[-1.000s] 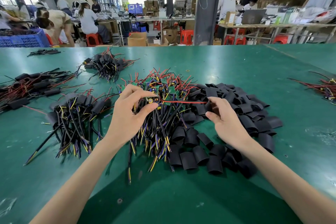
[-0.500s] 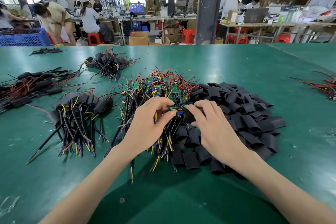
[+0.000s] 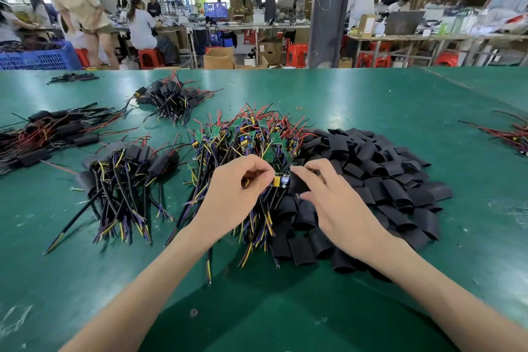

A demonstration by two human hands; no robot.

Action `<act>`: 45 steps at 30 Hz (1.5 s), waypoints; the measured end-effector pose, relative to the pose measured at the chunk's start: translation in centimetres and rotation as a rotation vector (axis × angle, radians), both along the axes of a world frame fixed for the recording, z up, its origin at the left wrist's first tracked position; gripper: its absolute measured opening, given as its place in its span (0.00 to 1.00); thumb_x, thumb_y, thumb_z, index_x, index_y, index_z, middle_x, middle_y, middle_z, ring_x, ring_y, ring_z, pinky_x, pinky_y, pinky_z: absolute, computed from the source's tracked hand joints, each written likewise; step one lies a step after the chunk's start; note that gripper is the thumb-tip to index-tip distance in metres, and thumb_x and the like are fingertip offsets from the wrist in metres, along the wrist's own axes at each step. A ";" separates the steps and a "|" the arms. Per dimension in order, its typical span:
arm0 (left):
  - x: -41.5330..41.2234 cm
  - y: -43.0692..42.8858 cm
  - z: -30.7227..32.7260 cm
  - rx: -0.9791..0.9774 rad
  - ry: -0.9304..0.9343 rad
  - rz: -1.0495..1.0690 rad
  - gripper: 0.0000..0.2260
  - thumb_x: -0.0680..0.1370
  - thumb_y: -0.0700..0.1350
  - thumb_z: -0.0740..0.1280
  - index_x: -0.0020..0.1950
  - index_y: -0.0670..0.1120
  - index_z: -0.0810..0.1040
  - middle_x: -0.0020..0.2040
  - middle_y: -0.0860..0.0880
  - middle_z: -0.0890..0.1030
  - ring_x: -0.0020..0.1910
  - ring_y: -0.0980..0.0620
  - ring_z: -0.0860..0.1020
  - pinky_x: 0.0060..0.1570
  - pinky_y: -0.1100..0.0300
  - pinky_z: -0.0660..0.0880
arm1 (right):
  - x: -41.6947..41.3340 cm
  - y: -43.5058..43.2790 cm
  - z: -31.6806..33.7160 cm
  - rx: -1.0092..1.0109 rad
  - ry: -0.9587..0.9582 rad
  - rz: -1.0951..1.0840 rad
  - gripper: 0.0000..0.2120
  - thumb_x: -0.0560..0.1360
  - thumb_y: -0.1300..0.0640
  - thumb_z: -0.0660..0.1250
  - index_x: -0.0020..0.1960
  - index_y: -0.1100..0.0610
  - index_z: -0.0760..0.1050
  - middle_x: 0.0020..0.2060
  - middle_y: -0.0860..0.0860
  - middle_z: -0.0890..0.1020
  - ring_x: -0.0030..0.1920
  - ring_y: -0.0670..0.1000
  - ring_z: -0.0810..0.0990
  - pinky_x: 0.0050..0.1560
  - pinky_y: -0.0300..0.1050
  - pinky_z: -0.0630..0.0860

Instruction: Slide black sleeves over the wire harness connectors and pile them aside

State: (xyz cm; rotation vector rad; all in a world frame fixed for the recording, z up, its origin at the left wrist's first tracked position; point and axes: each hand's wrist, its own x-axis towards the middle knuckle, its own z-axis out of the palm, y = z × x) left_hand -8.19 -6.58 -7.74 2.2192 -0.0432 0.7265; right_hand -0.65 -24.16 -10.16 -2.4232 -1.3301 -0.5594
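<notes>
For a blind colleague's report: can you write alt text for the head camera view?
Two hands meet over a green table: the left hand pinches a circuit board while the right hand holds a black sleeve at its end. Under them lie a heap of bare wire harnesses and a pile of loose sleeves; sleeved bundles lie at left.

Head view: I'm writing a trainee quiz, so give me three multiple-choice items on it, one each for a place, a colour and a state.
1. The loose sleeve pile lies where from the bare harness pile? A left B right C behind
2. The table is: A grey B green C white
3. The left hand: A lies flat B hangs idle C pinches a harness board

B: the sleeves lie to the right, touching the harnesses.
B: the bare top is green.
C: it pinches the board, beside the black sleeve in the right hand.
</notes>
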 end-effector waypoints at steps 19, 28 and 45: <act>0.1 -1.3 -0.8 -0.041 -0.071 -0.020 0.13 0.73 0.35 0.71 0.50 0.51 0.76 0.37 0.55 0.76 0.38 0.63 0.74 0.44 0.75 0.67 | -0.4 0.2 0.2 0.066 0.013 0.115 0.20 0.77 0.62 0.63 0.68 0.61 0.67 0.57 0.56 0.70 0.48 0.56 0.76 0.49 0.54 0.76; -0.2 2.0 2.0 0.087 -0.307 0.220 0.10 0.72 0.35 0.71 0.50 0.46 0.80 0.38 0.50 0.80 0.37 0.58 0.78 0.42 0.73 0.71 | 0.0 -0.3 1.0 0.327 -0.034 0.005 0.23 0.75 0.58 0.65 0.68 0.65 0.67 0.63 0.61 0.68 0.59 0.55 0.70 0.61 0.55 0.69; 0.0 13.7 -0.6 0.217 0.327 1.119 0.15 0.71 0.38 0.65 0.57 0.39 0.79 0.60 0.34 0.70 0.60 0.35 0.66 0.60 0.45 0.61 | 3.7 -2.2 -0.5 -0.105 0.057 -0.591 0.19 0.76 0.52 0.61 0.65 0.57 0.67 0.59 0.55 0.69 0.59 0.58 0.66 0.56 0.51 0.65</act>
